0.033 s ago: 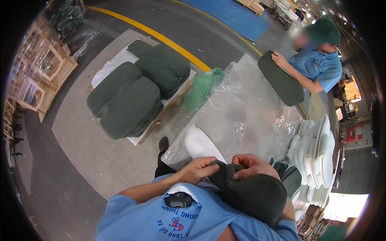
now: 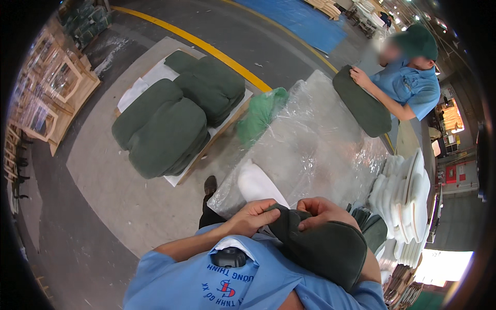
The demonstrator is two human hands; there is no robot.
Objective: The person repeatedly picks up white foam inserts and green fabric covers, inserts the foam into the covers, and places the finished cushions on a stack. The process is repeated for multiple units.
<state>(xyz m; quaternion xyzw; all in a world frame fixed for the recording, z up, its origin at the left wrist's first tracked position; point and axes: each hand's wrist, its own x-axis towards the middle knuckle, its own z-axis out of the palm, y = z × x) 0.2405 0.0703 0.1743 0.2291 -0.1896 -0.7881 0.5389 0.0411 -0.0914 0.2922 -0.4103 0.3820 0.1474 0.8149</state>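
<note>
A dark green fabric cushion cover [image 2: 330, 250] lies bunched against my front, over my right forearm. My left hand [image 2: 253, 217] pinches its edge between thumb and fingers. Close beside it, my right hand [image 2: 323, 213] grips the same cover, its fingertips pressed into a fold. Just beyond my hands a white foam cushion pad [image 2: 258, 183] rests at the near edge of the plastic-wrapped table [image 2: 310, 139]. Part of the pad is hidden behind the cover and my hands.
Dark green cushions [image 2: 165, 129] are stacked on a pallet to the left. A green bag [image 2: 263, 113] sits beside the table. Across it, a co-worker [image 2: 408, 77] holds another green cushion [image 2: 361, 101]. White foam pads [image 2: 403, 196] are piled at right; wooden frames [image 2: 57, 93] stand far left.
Both hands keep their hold on the cover, and it shifts only very slightly. Nothing else has visibly moved.
</note>
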